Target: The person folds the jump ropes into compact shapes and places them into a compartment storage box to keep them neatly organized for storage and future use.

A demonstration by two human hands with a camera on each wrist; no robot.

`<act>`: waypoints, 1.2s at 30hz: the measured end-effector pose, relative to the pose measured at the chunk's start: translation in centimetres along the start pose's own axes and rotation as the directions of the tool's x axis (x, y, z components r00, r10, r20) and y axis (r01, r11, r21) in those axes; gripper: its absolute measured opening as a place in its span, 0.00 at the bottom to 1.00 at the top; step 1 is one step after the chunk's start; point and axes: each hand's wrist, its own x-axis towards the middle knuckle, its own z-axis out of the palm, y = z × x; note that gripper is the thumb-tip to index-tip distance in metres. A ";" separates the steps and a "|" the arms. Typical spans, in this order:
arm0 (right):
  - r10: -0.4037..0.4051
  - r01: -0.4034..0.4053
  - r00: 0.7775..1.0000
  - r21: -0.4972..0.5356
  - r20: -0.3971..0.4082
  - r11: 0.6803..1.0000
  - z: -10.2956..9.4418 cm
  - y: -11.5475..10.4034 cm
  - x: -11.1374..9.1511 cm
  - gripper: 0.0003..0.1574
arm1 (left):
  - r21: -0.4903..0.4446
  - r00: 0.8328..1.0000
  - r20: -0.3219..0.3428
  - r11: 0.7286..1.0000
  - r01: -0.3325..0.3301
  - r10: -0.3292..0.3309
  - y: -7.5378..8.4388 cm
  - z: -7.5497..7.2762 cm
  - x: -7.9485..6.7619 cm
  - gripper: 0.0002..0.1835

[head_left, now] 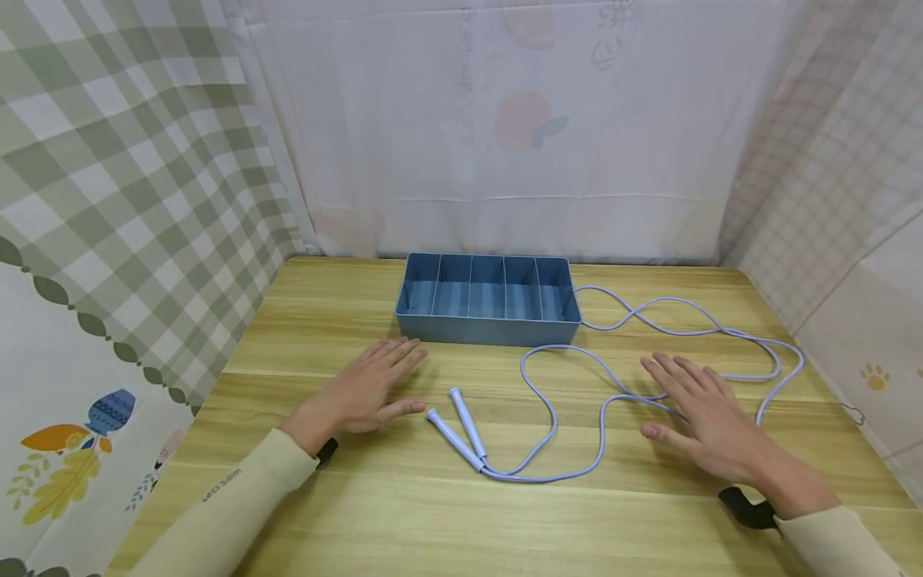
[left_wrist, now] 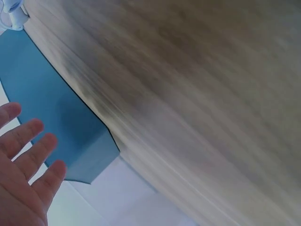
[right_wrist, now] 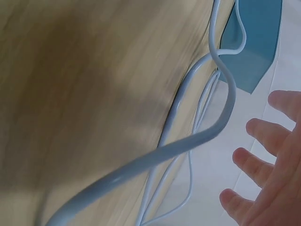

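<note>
A lavender jump rope (head_left: 551,417) lies loosely looped across the wooden table, its two handles (head_left: 456,439) side by side near the middle. My left hand (head_left: 371,387) is held palm down with straight fingers, left of the handles and in front of a blue divided box (head_left: 486,331). On the right, my right hand (head_left: 703,413) spreads its fingers over the rope's loops, holding nothing. The right wrist view shows the rope cord (right_wrist: 160,153) passing below those fingers. In the left wrist view the box's side (left_wrist: 61,99) appears beyond the fingertips.
Several narrow compartments divide the box, which stands at the table's back edge with rope running behind its right end. A white curtain (head_left: 461,160) hangs behind the table (head_left: 346,497). Checked cloth (head_left: 144,120) walls the left side, and another patterned cloth (head_left: 844,200) the right.
</note>
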 end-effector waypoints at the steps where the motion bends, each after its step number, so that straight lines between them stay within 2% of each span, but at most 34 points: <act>1: -0.004 0.004 1.000 0.001 0.000 1.000 0.0 -0.1 0.0 0.59 | 0.000 1.000 -0.003 1.000 -0.005 0.005 0.0 0.0 0.1 0.45; 17: -0.056 0.056 0.998 0.001 -0.010 0.998 0.3 -1.2 0.2 0.59 | -0.037 0.995 0.000 0.994 -0.100 0.100 0.9 0.2 1.4 0.43; 24: -0.082 0.081 0.996 -0.004 -0.024 0.997 0.5 -1.6 0.4 0.60 | -0.057 0.993 0.006 0.992 -0.113 0.114 1.3 0.4 2.0 0.41; 36: -0.117 0.117 0.993 0.006 -0.031 0.993 0.5 -2.0 0.6 0.61 | -0.155 0.981 -0.019 0.969 -0.192 0.191 2.4 0.4 3.4 0.30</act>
